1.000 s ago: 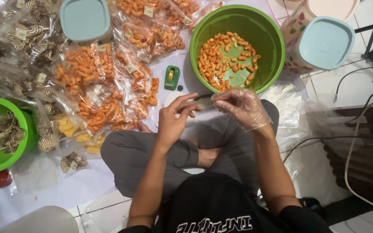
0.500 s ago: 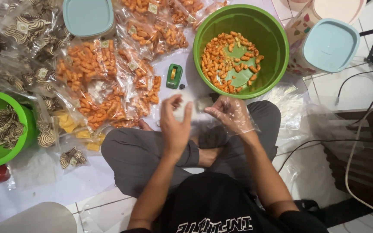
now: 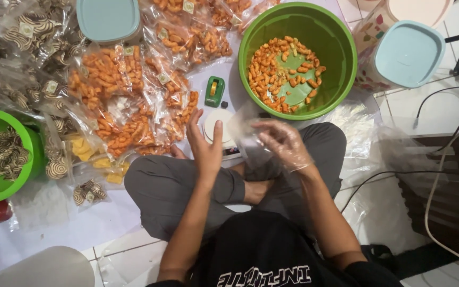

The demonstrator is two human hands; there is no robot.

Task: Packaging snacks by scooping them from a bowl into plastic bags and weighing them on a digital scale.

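Left hand (image 3: 206, 148) bare, fingers spread wide, gripping nothing, gloved right hand (image 3: 285, 144) pinching an empty clear plastic bag (image 3: 248, 139), over small white scale (image 3: 220, 127), green basin (image 3: 346, 64) of orange snacks (image 3: 272, 74) just beyond.

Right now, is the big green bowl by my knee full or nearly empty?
Nearly empty: orange snacks thinly cover the green bowl, with bare bottom showing.

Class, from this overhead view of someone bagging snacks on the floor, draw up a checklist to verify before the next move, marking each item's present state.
1. Clear bag in the gloved right hand: ok.
2. Bag mouth open: cannot tell.
3. Left hand free, fingers spread: ok.
4. Green bowl holds orange snacks: ok.
5. White scale bare on top: ok.
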